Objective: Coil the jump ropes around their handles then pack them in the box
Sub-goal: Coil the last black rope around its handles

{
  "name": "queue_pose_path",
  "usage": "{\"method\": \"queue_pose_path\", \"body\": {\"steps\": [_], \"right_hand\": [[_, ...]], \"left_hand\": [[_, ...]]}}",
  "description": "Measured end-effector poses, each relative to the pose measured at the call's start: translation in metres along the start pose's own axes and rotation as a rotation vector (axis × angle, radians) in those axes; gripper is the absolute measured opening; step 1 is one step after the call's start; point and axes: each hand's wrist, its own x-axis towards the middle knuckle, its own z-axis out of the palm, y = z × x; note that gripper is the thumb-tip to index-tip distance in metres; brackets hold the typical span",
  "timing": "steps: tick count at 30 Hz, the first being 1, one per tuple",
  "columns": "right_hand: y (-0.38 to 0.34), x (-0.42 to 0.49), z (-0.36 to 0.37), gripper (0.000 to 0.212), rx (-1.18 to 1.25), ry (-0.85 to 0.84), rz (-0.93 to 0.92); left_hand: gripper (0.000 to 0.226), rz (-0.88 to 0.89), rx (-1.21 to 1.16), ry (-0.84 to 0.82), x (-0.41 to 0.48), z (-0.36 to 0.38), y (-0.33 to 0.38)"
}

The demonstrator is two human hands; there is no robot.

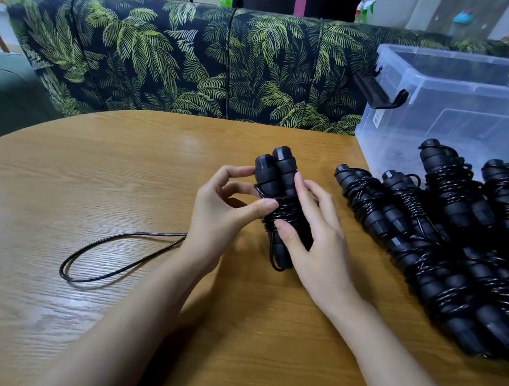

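Both forearms angled inward, left grip [223,211] in a thumb-and-finger pinch, right grip [317,240] loosely curled alongside.

Handles [277,201] between hands mid-table [59,188], loose rope loop [108,256] left, coiled ropes [448,251] right, box [462,117] behind them

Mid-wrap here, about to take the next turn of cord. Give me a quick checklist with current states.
1. Two handles side by side, gripped by right hand: ok.
2. Wound coil pinched by left hand: ok.
3. Remaining loose cord lying untangled on table: ok.
4. Coiling finished: not ok, a loop remains.
5. Clear box open to receive: ok, no lid seen.
6. Cord end secured: cannot tell.
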Motion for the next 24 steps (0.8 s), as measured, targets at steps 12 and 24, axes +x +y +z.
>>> {"method": "queue_pose_path", "body": {"steps": [12,24], "right_hand": [[0.003,0.001,0.002,0.091,0.007,0.053,0.084],[-0.005,-0.005,-0.004,0.064,0.436,-0.012,0.186]], "left_hand": [[0.054,0.037,-0.042,-0.144,-0.001,0.003,0.000],[0.067,0.008,-0.035,-0.173,0.004,-0.007,0.004]]}}
